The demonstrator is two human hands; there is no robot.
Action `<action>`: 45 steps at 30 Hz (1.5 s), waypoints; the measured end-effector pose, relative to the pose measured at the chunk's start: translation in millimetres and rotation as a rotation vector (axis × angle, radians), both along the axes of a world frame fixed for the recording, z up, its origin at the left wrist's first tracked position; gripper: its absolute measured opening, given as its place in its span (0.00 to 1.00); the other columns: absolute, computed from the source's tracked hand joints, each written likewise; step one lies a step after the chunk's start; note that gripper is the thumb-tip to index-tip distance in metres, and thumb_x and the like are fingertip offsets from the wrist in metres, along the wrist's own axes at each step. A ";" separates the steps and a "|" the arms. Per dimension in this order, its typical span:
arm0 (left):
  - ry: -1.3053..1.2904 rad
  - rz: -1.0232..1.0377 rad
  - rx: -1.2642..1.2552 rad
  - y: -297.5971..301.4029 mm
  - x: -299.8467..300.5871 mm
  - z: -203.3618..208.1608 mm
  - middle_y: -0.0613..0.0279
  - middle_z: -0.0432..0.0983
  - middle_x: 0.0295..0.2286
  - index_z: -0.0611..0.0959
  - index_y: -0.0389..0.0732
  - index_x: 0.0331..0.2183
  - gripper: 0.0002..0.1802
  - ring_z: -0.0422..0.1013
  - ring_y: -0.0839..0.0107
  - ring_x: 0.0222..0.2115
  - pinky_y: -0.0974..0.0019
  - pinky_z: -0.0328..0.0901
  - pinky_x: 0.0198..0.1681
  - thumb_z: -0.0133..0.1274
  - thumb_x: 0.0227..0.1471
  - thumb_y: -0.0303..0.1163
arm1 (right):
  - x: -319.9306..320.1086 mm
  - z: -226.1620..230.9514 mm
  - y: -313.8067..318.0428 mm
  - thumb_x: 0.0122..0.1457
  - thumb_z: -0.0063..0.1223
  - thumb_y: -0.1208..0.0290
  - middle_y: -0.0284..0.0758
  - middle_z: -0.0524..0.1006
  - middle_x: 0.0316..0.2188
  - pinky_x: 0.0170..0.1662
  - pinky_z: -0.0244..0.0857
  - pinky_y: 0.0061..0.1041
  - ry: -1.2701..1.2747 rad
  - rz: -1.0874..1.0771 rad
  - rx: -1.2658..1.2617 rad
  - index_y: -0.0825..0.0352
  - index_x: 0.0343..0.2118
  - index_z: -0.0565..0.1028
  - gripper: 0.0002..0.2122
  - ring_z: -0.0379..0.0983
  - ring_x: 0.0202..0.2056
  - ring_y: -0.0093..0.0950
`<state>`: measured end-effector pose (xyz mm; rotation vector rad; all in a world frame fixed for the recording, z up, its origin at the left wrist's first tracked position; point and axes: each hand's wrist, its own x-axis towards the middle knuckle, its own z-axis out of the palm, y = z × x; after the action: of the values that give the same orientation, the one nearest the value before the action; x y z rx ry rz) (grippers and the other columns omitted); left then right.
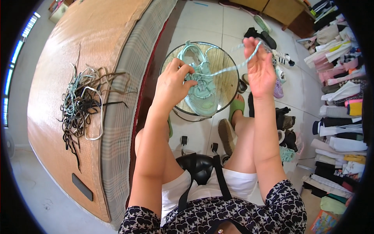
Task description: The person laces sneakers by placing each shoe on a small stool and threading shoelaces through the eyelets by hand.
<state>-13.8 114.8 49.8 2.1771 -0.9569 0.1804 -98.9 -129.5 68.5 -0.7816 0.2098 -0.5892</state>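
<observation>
A mint-green sneaker (201, 102) rests on a small round stool (226, 84), its toe pointing toward me. Over the lacing area, my left hand (171, 82) has its thumb and index finger bent at the sneaker's upper, the other fingers curled. A pale blue-white shoelace (230, 69) stretches from the sneaker to my right hand (259, 72), which is raised to the right of the stool with its palm showing. The lace crosses the fingers and passes behind them, with another stretch leading back toward the sneaker. The fingers are nearly straight while carrying the lace.
At left, a tangled pile of laces (83, 99) and a dark flat object (82, 187) lie on the mat-covered bed (50, 128). Several shoes (289, 57) stand on the tiled floor to the right. Stacked clothes (339, 144) line the far right.
</observation>
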 end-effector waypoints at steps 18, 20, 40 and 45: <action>0.725 0.185 -0.420 -11.1 6.4 -19.5 0.59 0.77 0.20 0.77 0.32 0.32 0.11 0.70 0.76 0.20 0.69 0.65 0.26 0.53 0.56 0.31 | -0.1 -33.3 92.3 0.48 0.66 0.74 0.32 0.69 0.33 0.29 0.68 0.32 0.275 -0.136 -1.715 0.61 0.36 0.74 0.13 0.74 0.31 0.34; 0.910 0.212 -0.677 -7.1 10.9 -15.9 0.59 0.76 0.20 0.74 0.32 0.35 0.09 0.69 0.76 0.19 0.70 0.64 0.25 0.49 0.58 0.29 | -2.1 -32.8 85.6 0.48 0.65 0.75 0.32 0.69 0.33 0.30 0.68 0.32 0.254 -0.120 -1.702 0.62 0.34 0.74 0.11 0.74 0.30 0.34; -0.118 -0.064 0.103 0.8 -9.4 -3.3 0.63 0.69 0.36 0.80 0.44 0.32 0.19 0.66 0.59 0.41 0.57 0.62 0.44 0.69 0.33 0.30 | 2.5 -45.2 80.8 0.46 0.60 0.76 0.33 0.68 0.27 0.25 0.68 0.31 0.140 -0.218 -1.873 0.64 0.25 0.72 0.07 0.73 0.25 0.32; -0.131 -0.030 0.117 -1.8 -12.7 -0.5 0.65 0.69 0.37 0.80 0.45 0.31 0.15 0.65 0.60 0.43 0.57 0.61 0.45 0.67 0.35 0.29 | 2.9 -39.4 86.3 0.43 0.62 0.79 0.33 0.69 0.28 0.25 0.68 0.32 0.128 -0.225 -1.849 0.65 0.25 0.73 0.08 0.73 0.24 0.33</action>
<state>-26.5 113.0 49.3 2.2786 -1.0973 0.2618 -96.0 -43.3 29.1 -2.6046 -0.2256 -0.8778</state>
